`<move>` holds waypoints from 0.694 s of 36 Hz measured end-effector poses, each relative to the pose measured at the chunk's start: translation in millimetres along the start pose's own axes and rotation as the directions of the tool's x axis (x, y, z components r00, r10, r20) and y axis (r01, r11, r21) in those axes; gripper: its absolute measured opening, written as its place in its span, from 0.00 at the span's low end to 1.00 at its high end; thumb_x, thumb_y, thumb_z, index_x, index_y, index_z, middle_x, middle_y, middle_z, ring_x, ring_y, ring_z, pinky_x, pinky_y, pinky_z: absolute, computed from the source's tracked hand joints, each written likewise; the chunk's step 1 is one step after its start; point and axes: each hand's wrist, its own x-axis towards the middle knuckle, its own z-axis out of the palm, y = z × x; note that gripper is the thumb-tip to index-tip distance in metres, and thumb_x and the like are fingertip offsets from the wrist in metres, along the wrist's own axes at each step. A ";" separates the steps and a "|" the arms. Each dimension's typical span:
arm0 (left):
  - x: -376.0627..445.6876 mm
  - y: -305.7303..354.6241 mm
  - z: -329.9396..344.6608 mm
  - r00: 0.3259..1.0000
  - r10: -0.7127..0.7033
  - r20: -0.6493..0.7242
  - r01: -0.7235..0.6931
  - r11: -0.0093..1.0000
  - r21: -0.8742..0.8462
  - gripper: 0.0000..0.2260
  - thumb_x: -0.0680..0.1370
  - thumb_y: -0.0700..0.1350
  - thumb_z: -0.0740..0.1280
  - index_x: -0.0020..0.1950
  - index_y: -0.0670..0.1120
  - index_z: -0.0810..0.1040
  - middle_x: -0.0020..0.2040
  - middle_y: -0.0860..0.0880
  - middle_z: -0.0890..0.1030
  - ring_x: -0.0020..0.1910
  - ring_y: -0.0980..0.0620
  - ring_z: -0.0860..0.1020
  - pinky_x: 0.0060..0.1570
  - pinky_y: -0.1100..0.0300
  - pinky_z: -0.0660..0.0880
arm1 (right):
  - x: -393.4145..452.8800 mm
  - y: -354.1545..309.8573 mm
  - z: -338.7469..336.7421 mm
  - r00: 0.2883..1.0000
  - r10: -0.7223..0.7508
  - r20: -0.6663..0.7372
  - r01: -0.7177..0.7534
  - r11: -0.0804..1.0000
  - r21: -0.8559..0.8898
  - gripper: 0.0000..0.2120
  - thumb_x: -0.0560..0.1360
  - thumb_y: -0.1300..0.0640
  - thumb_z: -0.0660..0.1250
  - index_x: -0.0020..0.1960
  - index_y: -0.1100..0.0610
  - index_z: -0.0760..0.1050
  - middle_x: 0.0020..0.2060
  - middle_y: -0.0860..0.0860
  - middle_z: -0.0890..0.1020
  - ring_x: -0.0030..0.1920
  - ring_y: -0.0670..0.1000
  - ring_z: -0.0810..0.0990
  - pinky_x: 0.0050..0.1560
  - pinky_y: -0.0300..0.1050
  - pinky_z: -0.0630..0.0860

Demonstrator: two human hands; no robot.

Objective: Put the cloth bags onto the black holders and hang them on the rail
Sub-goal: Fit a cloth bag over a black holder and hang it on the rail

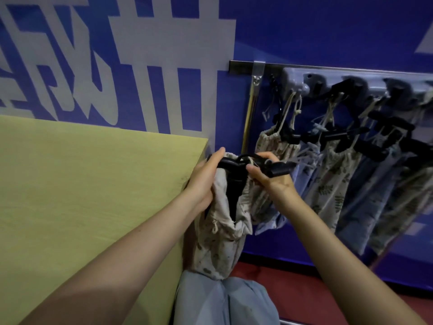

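A beige patterned cloth bag [220,240] hangs from a black holder [278,168] that I hold in front of me, just right of the table corner. My left hand [206,181] grips the bag's gathered top and the holder's left end. My right hand [271,177] pinches the holder's right clip end. On the wall to the right runs a metal rail [241,66] with a grey hook strip [351,86]. Several bags on black holders [332,184] hang there, beige leaf-print and light blue ones.
A yellow-green table [82,195] fills the left side, its right edge next to my left hand. A blue wall banner with white lettering [140,66] stands behind. My legs in light blue cloth [222,301] show below, over a dark red floor [293,289].
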 end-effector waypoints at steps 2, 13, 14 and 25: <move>-1.3 0.6 3.0 0.995 -0.019 0.097 0.028 0.995 -0.093 0.15 0.77 0.49 0.69 0.57 0.39 0.81 0.52 0.40 0.83 0.54 0.44 0.82 0.59 0.53 0.76 | -5.0 4.3 -3.2 0.996 0.031 -0.080 -0.026 0.997 0.070 0.07 0.75 0.61 0.70 0.52 0.58 0.76 0.42 0.52 0.81 0.45 0.52 0.80 0.49 0.46 0.77; -13.6 -3.9 -0.8 0.978 0.095 0.185 -0.147 0.945 0.293 0.17 0.76 0.55 0.68 0.60 0.47 0.76 0.50 0.49 0.79 0.46 0.53 0.77 0.41 0.63 0.74 | -18.6 -25.4 -28.9 0.945 0.024 -0.326 0.083 0.947 0.310 0.04 0.75 0.62 0.69 0.46 0.54 0.80 0.41 0.49 0.85 0.46 0.47 0.84 0.47 0.39 0.77; -14.2 -3.8 -0.3 0.982 0.094 0.166 -0.141 0.943 0.300 0.16 0.77 0.55 0.66 0.56 0.44 0.77 0.45 0.48 0.77 0.40 0.54 0.76 0.36 0.65 0.72 | -18.6 -28.4 -33.0 0.940 0.014 -0.342 0.097 0.947 0.306 0.05 0.75 0.62 0.69 0.45 0.54 0.80 0.40 0.48 0.85 0.44 0.46 0.84 0.46 0.38 0.77; -35.4 -11.1 5.5 0.905 -0.240 0.350 -0.081 0.712 0.697 0.21 0.72 0.64 0.67 0.49 0.46 0.80 0.41 0.50 0.79 0.40 0.53 0.79 0.36 0.62 0.75 | -12.6 -36.9 -65.1 0.872 -0.085 -0.482 0.180 0.971 0.156 0.12 0.74 0.64 0.70 0.53 0.71 0.76 0.40 0.54 0.80 0.42 0.47 0.81 0.49 0.42 0.78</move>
